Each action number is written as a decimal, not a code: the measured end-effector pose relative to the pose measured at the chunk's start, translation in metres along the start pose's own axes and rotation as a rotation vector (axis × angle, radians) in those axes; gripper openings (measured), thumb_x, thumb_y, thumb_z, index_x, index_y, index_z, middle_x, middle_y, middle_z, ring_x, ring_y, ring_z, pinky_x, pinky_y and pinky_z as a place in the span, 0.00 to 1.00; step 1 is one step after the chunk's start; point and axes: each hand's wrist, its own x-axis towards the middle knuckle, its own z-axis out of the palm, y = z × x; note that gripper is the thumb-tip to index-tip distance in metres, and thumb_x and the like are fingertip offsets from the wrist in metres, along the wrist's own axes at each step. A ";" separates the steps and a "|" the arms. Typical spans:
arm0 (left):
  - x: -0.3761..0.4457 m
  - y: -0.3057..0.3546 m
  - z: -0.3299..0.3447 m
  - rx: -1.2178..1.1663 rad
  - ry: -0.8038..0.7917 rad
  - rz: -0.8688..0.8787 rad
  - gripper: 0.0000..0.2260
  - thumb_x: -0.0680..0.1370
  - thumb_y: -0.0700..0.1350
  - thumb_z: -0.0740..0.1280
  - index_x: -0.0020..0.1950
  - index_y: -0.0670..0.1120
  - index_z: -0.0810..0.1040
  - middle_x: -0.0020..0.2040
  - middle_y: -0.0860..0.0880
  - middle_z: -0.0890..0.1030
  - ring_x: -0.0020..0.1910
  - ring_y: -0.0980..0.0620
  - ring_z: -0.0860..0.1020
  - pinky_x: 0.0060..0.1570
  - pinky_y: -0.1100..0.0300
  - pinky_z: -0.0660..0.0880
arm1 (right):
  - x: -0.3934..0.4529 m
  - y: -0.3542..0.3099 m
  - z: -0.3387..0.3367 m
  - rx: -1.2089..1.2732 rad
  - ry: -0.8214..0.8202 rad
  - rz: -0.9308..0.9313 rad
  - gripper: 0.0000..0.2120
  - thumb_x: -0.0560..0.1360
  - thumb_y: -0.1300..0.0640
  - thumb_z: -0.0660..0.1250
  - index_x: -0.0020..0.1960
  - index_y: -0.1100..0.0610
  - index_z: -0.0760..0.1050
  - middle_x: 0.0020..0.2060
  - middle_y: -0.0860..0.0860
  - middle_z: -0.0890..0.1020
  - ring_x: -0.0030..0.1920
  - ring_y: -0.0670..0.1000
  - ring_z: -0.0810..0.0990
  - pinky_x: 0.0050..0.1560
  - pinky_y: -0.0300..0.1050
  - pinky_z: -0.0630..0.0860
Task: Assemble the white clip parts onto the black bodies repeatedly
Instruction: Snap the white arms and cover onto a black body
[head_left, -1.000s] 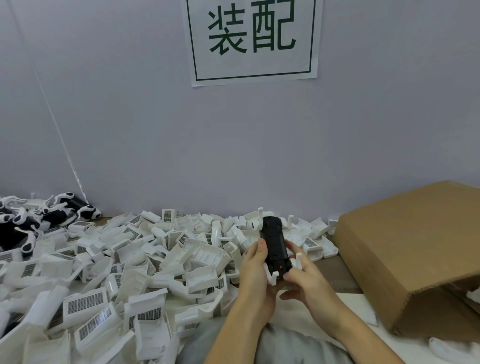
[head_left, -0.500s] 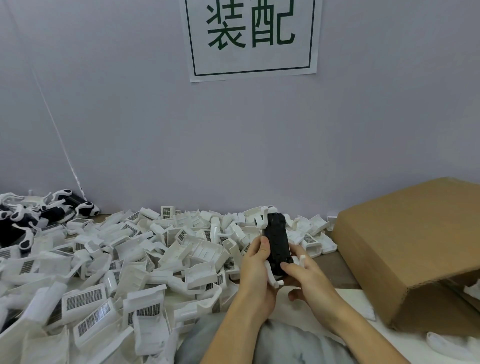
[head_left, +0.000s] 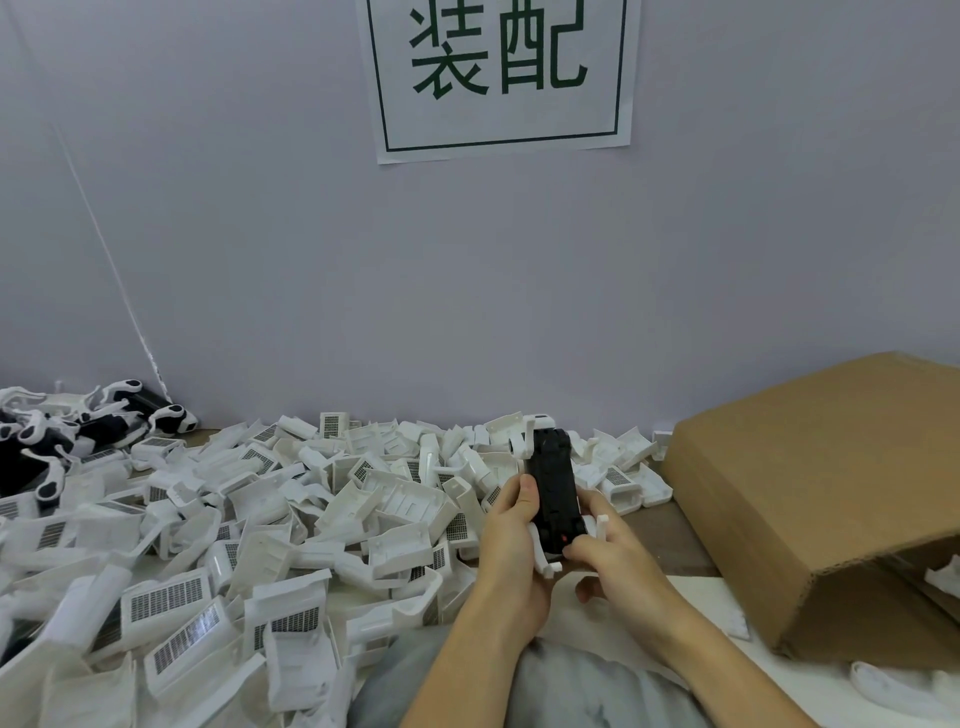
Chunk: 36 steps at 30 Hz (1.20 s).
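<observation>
The black body (head_left: 555, 488) stands nearly upright between both hands, its long axis running from the hands up toward the wall (head_left: 467, 286), top end tipped slightly left. A small red spot shows near its lower end. White clip parts (head_left: 543, 561) show at its lower end, a prong on each side, and another white piece sits at its top left edge.

The left hand (head_left: 511, 545) grips the body's left side, thumb pressed flat along the black edge. The right hand (head_left: 610, 556) holds the lower right side, thumb bent over the bottom end near the red spot, remaining fingers curled underneath.

Left of the hands, a deep heap of loose white parts (head_left: 249, 519) covers the table to the picture's left edge and back to the wall, touching the left wrist. Right of the hands a strip of bare table (head_left: 670, 530) stays open up to the cardboard box (head_left: 810, 493), which lies on its side, its opening facing the near right. At far left, against the wall, lies a pile of finished black-and-white pieces (head_left: 67, 431). A paper sign (head_left: 501, 78) hangs on the wall above.
</observation>
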 end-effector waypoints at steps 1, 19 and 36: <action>0.000 0.000 0.000 0.003 0.000 0.002 0.14 0.86 0.47 0.57 0.63 0.42 0.79 0.55 0.36 0.81 0.47 0.40 0.80 0.42 0.49 0.77 | 0.000 0.000 0.000 0.000 0.002 0.001 0.23 0.77 0.68 0.59 0.60 0.41 0.74 0.43 0.54 0.80 0.42 0.52 0.75 0.34 0.41 0.67; 0.000 -0.001 0.002 0.046 -0.016 0.015 0.14 0.86 0.47 0.58 0.63 0.43 0.79 0.55 0.38 0.82 0.50 0.39 0.81 0.57 0.36 0.75 | -0.002 -0.002 0.001 0.009 0.026 0.032 0.16 0.80 0.61 0.61 0.60 0.41 0.74 0.49 0.56 0.84 0.43 0.50 0.77 0.33 0.39 0.70; 0.000 0.000 0.003 -0.015 0.031 -0.011 0.12 0.86 0.45 0.58 0.61 0.42 0.80 0.52 0.37 0.82 0.49 0.38 0.80 0.48 0.44 0.77 | 0.005 0.007 -0.001 0.133 -0.025 0.023 0.18 0.69 0.59 0.65 0.53 0.40 0.76 0.37 0.51 0.82 0.37 0.48 0.77 0.32 0.41 0.67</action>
